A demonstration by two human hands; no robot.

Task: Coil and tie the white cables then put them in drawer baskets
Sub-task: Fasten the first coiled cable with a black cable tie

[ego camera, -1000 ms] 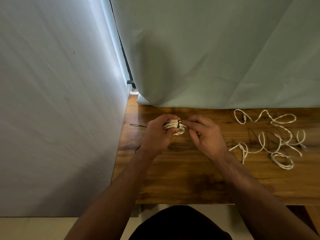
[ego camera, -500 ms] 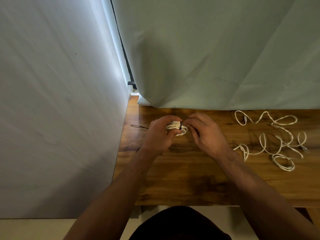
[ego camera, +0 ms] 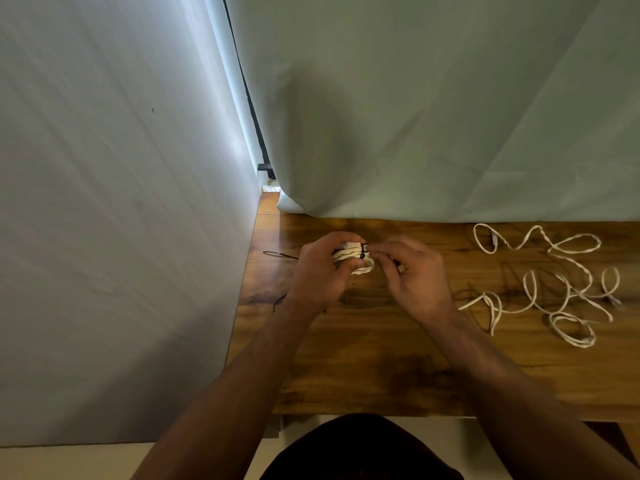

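A coiled white cable [ego camera: 353, 258] is held above the wooden table [ego camera: 363, 358], squeezed into a small bundle. My left hand [ego camera: 320, 275] grips the bundle from the left. A thin black tie [ego camera: 362, 252] runs around the bundle's middle. My right hand [ego camera: 412, 275] pinches at that tie with its fingertips, right beside the bundle. Loose white cables [ego camera: 554, 289] lie uncoiled in loops on the table's right side. No drawer basket is in view.
Thin black ties [ego camera: 280, 255] lie on the table to the left of my left hand. A pale curtain [ego camera: 433, 116] hangs along the table's back edge and another [ego camera: 104, 220] along its left edge. The table's front edge is near my body.
Both hands stay at the bundle. My right fingertips have shifted slightly at the black tie; the bundle has barely moved.
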